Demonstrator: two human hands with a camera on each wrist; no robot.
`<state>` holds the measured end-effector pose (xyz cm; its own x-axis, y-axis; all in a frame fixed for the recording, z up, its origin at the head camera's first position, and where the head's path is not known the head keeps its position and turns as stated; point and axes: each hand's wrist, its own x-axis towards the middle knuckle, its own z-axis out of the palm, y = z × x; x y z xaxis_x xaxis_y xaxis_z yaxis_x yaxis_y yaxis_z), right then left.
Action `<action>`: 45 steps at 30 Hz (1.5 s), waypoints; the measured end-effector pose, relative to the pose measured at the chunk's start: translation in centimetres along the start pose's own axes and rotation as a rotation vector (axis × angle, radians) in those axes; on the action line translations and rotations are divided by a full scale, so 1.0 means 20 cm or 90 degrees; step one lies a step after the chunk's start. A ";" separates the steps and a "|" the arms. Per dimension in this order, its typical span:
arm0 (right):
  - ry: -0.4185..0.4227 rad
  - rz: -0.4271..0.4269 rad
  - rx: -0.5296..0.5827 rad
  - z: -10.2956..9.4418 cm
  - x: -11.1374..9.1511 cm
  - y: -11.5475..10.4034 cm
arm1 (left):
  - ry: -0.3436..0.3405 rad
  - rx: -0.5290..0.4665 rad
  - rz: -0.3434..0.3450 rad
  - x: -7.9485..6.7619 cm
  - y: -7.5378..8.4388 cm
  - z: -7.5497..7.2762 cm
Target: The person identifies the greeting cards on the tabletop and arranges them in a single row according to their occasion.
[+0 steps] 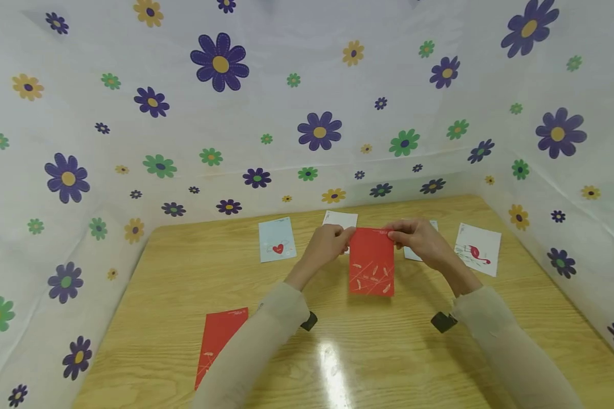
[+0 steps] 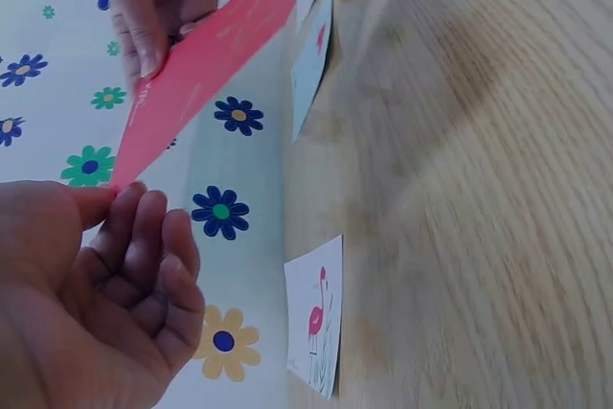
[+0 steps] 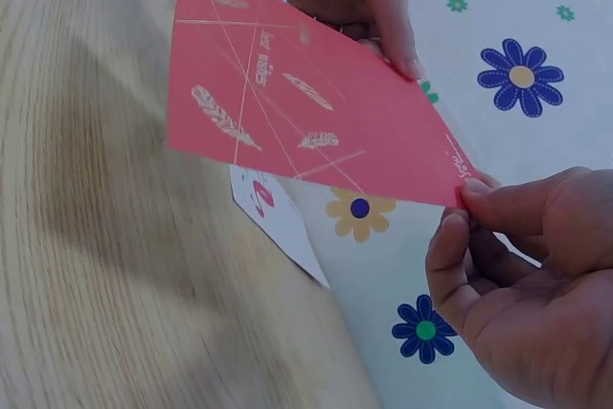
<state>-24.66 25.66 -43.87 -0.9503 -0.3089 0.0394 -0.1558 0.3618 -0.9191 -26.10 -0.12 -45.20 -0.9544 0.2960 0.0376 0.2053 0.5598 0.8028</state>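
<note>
A red card (image 1: 371, 267) with pale feather prints and thin lines hangs above the table, its printed face toward the head camera. My left hand (image 1: 328, 244) pinches its upper left corner between thumb and fingers. The upper right corner is pinched by my right hand (image 1: 423, 241). In the right wrist view the red card (image 3: 287, 93) slants, with the right thumb on its corner. A second red card (image 1: 220, 335) lies on the table at the front left, partly hidden under the left forearm.
Along the table's (image 1: 184, 272) back lie a pale blue heart card (image 1: 278, 240), a white card (image 1: 340, 218) partly behind my left hand, a pale card (image 1: 413, 253) mostly behind my right hand, and a white flamingo card (image 1: 478, 249). A flower-printed cloth (image 1: 266, 102) surrounds the table's back and sides.
</note>
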 end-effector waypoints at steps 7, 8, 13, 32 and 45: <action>-0.036 0.028 0.042 0.03 -0.02 0.01 | -0.059 -0.077 -0.032 -0.05 -0.02 -0.06; -0.039 0.030 0.051 0.04 -0.02 0.01 | -0.060 -0.089 -0.028 -0.06 -0.02 -0.06; -0.047 0.039 0.102 0.10 -0.02 0.01 | -0.035 -0.129 -0.003 -0.09 -0.06 -0.08; -0.066 0.117 0.213 0.27 -0.05 -0.06 | -0.044 -0.211 -0.034 -0.27 -0.15 -0.22; -0.139 0.127 0.190 0.47 -0.07 -0.04 | -0.064 -0.188 -0.105 -0.45 -0.26 -0.33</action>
<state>-20.63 17.51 -46.95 -0.8691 -0.4500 -0.2055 0.1415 0.1720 -0.9749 -19.94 -10.81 -45.82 -0.9404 0.3031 -0.1539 -0.0357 0.3622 0.9314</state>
